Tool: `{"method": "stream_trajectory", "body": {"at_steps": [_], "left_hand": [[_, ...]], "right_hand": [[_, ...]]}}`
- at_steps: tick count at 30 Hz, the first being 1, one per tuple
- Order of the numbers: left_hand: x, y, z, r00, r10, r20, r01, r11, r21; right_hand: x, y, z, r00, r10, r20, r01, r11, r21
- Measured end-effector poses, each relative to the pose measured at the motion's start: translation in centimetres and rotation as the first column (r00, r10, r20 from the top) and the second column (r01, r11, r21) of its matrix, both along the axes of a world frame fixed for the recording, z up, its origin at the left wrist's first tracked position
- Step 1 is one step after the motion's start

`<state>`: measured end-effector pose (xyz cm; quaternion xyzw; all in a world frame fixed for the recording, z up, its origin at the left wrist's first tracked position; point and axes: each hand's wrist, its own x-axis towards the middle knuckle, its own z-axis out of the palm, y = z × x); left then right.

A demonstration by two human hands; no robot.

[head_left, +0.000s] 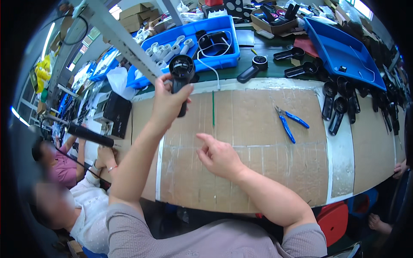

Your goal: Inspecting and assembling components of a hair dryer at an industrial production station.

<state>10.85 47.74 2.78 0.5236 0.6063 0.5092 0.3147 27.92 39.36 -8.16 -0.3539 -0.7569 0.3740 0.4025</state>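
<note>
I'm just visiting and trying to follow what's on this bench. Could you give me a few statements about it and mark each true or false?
1. The left hand holds a black handheld fan. True.
2. The right hand grips the blue-handled pliers. False: the pliers lie alone on the cardboard mat.
3. A thin green stick lies on the mat. True.
4. The blue bin holds only red parts. False: white parts and a white cable.

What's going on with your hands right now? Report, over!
Left hand gripping black handheld fan, raised above cardboard mat. Right hand empty, finger pointing, over the mat. Green stick and blue pliers lie ahead, nothing blocking.
</note>
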Motion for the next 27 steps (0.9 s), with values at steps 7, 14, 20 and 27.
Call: {"method": "stream_trajectory", "body": {"at_steps": [7, 14, 20, 27], "left_hand": [[-4.7, 15.8, -0.4, 0.856, 0.188, -0.482, -0.138, 0.981, 0.138], [-6.7, 25.8, -3.6, 0.757, 0.281, -0.59, -0.321, 0.946, 0.04], [-7.5, 30.7, -6.5, 0.685, 0.275, -0.675, -0.308, 0.948, 0.073], [-9.0, 33.4, -8.2, 0.663, 0.131, -0.738, -0.319, 0.94, -0.12]], "right_hand": [[-0.1, 0.4, 0.6, 0.997, -0.009, -0.076, 0.013, 0.998, 0.063], [0.1, 0.8, 0.7, 0.999, 0.049, -0.001, -0.049, 0.999, -0.009], [0.0, 0.9, 0.5, 0.999, 0.018, -0.051, -0.017, 1.0, 0.019], [0.0, 1.1, 0.6, 0.999, 0.036, -0.035, -0.036, 0.999, -0.002]]}}
